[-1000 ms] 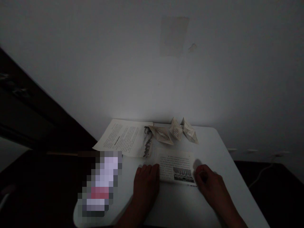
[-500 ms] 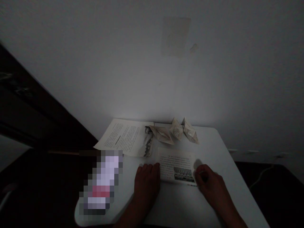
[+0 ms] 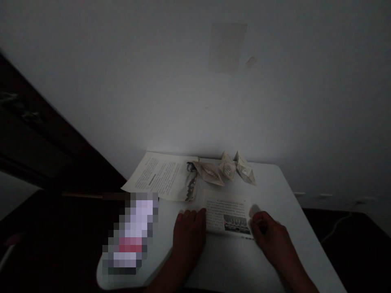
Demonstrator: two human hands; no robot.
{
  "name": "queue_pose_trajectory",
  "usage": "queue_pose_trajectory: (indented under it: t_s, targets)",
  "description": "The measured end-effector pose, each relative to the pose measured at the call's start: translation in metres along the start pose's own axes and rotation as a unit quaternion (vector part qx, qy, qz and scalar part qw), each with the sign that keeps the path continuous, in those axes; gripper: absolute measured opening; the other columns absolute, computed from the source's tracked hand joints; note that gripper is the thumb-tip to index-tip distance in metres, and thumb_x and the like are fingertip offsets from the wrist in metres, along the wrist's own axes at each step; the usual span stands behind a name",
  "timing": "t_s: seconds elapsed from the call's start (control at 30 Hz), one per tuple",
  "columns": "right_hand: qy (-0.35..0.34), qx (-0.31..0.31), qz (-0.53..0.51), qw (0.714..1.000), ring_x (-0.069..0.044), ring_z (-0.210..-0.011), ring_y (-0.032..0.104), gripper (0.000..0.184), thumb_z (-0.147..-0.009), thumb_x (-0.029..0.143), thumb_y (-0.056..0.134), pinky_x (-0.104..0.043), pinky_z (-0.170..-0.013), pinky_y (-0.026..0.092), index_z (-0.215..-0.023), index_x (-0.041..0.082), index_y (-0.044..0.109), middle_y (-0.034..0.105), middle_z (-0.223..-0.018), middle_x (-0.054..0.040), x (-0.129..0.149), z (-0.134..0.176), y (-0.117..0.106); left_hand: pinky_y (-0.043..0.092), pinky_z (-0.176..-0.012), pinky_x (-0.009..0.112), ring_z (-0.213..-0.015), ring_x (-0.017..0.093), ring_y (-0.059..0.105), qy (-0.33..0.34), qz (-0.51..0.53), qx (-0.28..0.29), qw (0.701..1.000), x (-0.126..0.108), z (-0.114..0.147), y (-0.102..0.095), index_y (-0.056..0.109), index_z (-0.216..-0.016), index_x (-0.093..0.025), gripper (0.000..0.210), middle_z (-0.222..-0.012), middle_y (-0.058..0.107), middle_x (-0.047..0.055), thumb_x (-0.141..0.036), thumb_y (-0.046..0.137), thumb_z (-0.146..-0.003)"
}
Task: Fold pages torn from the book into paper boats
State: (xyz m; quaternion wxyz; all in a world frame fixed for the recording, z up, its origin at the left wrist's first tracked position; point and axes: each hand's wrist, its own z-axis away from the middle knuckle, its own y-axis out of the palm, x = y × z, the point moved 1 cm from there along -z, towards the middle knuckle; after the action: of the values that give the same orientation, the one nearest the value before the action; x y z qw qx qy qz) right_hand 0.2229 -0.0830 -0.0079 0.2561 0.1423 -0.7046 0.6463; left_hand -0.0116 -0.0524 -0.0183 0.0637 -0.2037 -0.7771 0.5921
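A printed sheet of paper (image 3: 227,207), with lines of text and a dark picture near its lower right, lies on the white table between my hands. My left hand (image 3: 190,232) rests palm down, fingers together and lying forward, its inner side touching the sheet's left edge. At the lower right edge, my right hand (image 3: 269,232) is closed in a pinch, thumb and index finger on the paper. Just behind the sheet sit three folded paper boats: one on the left (image 3: 209,173), one in the middle (image 3: 227,167) and one on the right (image 3: 245,169).
Loose printed pages (image 3: 161,175) lie at the table's back left, partly past its edge. A pixelated object (image 3: 134,230) is on the left side. The white table (image 3: 232,264) stands against a pale wall (image 3: 171,101). A cable (image 3: 336,226) hangs at the right.
Both hands and the sheet stay in nearly the same place. The view has shifted very slightly.
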Motion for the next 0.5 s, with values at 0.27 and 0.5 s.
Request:
queue_pose_trajectory:
  t_s: [0.27, 0.5]
  targets:
    - [-0.005, 0.01, -0.01, 1.0, -0.018, -0.056, 0.059, 0.017, -0.083, 0.037, 0.041, -0.027, -0.058, 0.041, -0.079, 0.023, 0.05, 0.062, -0.059, 0.0015, -0.0036, -0.0009, 0.0017, 0.041, -0.072, 0.038, -0.075, 0.022, 0.055, -0.002, 0.002, 0.009, 1.0, -0.0002, -0.0009, -0.0006, 0.058, -0.105, -0.018, 0.024, -0.08, 0.063, 0.004, -0.014, 0.047, -0.084]
    - [0.003, 0.013, -0.002, 1.0, -0.018, -0.055, 0.06, 0.018, -0.083, 0.037, 0.041, -0.028, -0.057, 0.041, -0.077, 0.024, 0.05, 0.062, -0.058, 0.002, 0.0008, -0.0009, -0.0015, 0.04, -0.072, 0.037, -0.075, 0.021, 0.055, 0.003, -0.005, 0.014, 1.0, -0.0006, -0.0009, -0.002, 0.058, -0.107, -0.018, 0.027, -0.08, 0.063, 0.004, -0.014, 0.046, -0.084]
